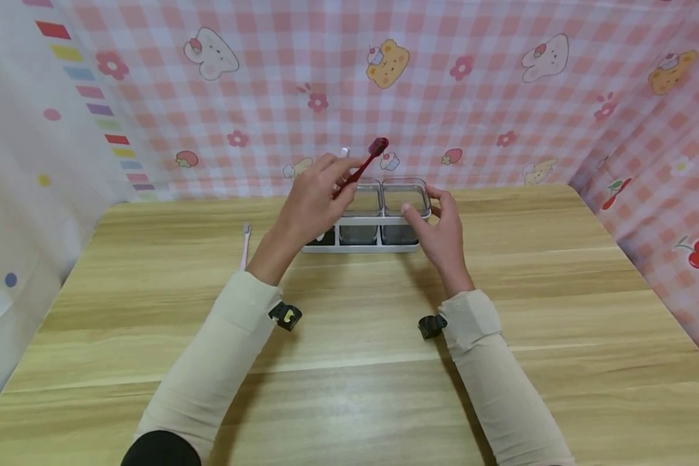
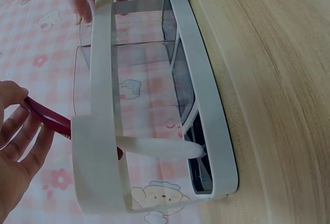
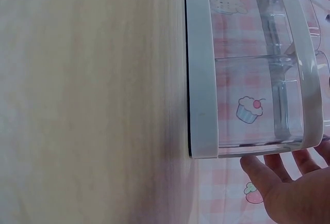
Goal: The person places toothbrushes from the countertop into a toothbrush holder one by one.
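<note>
My left hand (image 1: 309, 204) pinches a red toothbrush (image 1: 362, 168), bristle end up, over the left part of a toothbrush holder (image 1: 384, 221). The holder has a white frame and clear compartments. In the left wrist view the red handle (image 2: 49, 115) slants behind the upper band, and its tip shows just below that band. A white toothbrush handle (image 2: 160, 147) stands in the same end compartment. My right hand (image 1: 445, 236) holds the holder's right end, thumb at the front rim and fingers round the side. The right wrist view shows those fingers (image 3: 260, 175) at the end wall.
A pale pink toothbrush (image 1: 245, 248) lies on the wooden table (image 1: 349, 388) to the left of my left forearm. Behind the holder hangs a pink checked cloth (image 1: 303, 58), close to the table's back edge. Another cloth (image 1: 29, 162) hangs at the left.
</note>
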`<state>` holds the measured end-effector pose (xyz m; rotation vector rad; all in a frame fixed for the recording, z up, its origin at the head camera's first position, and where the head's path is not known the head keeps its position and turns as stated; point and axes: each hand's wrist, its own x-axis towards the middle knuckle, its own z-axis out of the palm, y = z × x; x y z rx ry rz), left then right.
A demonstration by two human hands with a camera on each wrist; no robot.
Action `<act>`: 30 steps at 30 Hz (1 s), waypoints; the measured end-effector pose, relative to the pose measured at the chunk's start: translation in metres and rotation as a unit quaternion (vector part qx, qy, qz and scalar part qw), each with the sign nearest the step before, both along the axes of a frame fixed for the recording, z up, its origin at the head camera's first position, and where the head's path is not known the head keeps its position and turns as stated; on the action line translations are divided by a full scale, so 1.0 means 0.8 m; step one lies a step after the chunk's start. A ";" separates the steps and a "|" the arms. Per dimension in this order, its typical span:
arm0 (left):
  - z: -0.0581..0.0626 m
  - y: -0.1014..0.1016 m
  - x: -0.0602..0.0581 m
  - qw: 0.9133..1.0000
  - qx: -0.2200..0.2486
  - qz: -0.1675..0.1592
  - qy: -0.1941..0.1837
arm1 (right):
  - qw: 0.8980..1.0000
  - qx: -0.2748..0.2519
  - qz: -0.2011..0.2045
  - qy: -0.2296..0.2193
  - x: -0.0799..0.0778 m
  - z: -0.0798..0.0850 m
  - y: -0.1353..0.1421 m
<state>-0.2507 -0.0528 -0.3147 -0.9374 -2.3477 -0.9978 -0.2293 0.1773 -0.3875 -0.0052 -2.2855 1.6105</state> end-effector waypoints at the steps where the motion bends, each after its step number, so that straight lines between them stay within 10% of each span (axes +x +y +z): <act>1: 0.000 0.000 0.000 1.000 0.001 0.002 -0.004 | 1.000 0.000 0.000 0.001 0.000 0.000 0.000; 30: -0.010 -0.012 -0.001 0.999 0.014 0.013 -0.033 | 1.000 -0.002 -0.003 -0.017 0.000 0.003 -0.001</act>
